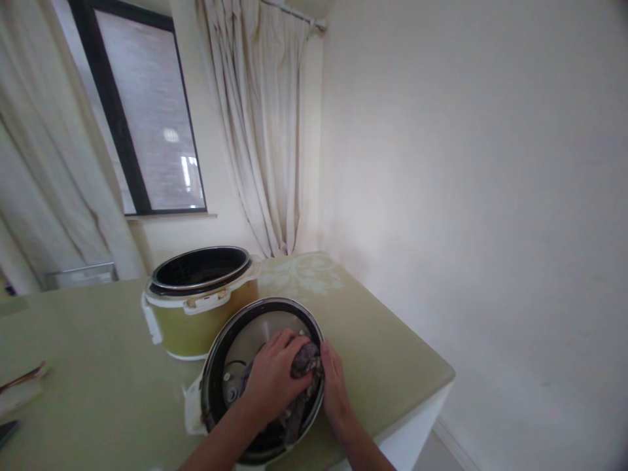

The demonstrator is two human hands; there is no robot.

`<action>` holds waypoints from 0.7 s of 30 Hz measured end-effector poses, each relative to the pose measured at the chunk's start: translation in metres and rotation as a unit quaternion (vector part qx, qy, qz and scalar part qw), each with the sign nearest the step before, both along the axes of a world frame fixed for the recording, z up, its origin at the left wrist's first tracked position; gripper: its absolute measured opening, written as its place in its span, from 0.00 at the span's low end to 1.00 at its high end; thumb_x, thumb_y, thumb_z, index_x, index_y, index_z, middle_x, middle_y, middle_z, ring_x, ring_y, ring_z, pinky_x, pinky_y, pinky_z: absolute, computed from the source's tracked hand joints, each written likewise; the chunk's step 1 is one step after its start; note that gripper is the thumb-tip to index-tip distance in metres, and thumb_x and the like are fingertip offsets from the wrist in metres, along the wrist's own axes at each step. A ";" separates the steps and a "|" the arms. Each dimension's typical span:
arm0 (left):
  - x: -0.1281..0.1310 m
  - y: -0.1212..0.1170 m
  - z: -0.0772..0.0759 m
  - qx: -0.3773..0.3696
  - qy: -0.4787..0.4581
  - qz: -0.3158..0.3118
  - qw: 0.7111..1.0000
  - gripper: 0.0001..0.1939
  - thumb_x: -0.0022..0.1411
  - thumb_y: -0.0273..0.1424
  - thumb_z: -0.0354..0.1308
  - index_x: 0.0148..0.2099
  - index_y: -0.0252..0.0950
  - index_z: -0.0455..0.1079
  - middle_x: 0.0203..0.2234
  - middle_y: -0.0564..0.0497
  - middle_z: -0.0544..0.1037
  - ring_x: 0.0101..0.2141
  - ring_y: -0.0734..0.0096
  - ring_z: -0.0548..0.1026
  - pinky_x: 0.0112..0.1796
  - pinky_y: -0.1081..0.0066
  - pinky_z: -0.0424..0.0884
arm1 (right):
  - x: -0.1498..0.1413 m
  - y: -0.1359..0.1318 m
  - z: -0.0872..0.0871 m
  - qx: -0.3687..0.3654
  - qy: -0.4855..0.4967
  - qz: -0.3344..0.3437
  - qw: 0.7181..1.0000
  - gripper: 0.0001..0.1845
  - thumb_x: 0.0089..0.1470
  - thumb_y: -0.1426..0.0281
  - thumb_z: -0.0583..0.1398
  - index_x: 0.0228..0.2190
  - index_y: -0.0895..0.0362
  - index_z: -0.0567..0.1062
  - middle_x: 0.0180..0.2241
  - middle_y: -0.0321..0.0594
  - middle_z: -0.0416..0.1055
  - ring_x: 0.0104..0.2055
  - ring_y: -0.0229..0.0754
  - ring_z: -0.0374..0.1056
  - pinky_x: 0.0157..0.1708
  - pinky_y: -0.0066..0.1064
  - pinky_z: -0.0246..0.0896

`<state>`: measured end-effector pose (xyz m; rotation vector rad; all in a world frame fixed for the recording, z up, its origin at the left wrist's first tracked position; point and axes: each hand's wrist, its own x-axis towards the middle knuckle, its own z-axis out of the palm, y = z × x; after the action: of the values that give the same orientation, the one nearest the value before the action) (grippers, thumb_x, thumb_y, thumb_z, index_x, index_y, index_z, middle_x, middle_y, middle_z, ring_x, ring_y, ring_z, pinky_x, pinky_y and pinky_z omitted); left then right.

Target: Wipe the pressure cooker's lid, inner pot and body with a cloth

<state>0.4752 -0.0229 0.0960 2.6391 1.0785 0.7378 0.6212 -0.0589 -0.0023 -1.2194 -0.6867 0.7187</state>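
Observation:
A round pot lid (267, 324) lies on the table with its metal underside up, a dark ring around its edge. Inside it, my left hand (277, 369) grips a crumpled grey-purple cloth (305, 360) and presses it against the right part of the lid. Along the lid's right rim, my right hand (334, 383) wraps its fingers and steadies it; its thumb is partly hidden. Just behind the lid stands a yellow-green and white electric cooker (196, 327) with its dark inner pot (206, 267) uncovered.
The green-topped table (392, 353) ends at a corner on the right, near a pale wall (466, 163). At the left edge are a thin brownish item (24, 378) and a dark flat object (7, 432). Curtains (265, 118) and a window (152, 111) are behind.

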 end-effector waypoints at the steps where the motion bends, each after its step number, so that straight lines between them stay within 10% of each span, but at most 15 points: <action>1: 0.003 0.003 0.002 0.016 -0.006 0.006 1.000 0.23 0.59 0.30 0.67 0.56 0.48 0.75 0.51 0.50 0.78 0.53 0.56 0.76 0.56 0.59 0.71 | -0.001 -0.001 0.003 0.007 -0.002 0.004 1.000 0.42 0.51 0.34 0.63 0.51 0.53 0.83 0.58 0.46 0.78 0.65 0.56 0.68 0.69 0.47 0.58; 11: 0.006 0.039 0.021 0.142 0.020 0.139 0.980 0.19 0.69 0.33 0.59 0.61 0.40 0.73 0.55 0.43 0.78 0.54 0.52 0.72 0.54 0.55 0.69 | -0.004 -0.009 0.024 0.033 -0.098 0.038 0.994 0.35 0.57 0.41 0.63 0.53 0.53 0.83 0.56 0.47 0.79 0.61 0.57 0.70 0.66 0.48 0.60; 21: -0.078 0.050 0.017 0.143 0.117 0.229 0.956 0.19 0.71 0.33 0.56 0.61 0.42 0.74 0.54 0.43 0.75 0.53 0.53 0.74 0.50 0.59 0.74 | -0.007 -0.008 0.021 -0.001 -0.083 -0.012 0.996 0.40 0.52 0.35 0.64 0.50 0.54 0.84 0.53 0.48 0.80 0.59 0.58 0.71 0.64 0.46 0.61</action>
<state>0.3971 0.0275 0.1126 2.7938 1.8163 0.7183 0.6139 -0.0669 0.0192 -1.2969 -0.8077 0.6027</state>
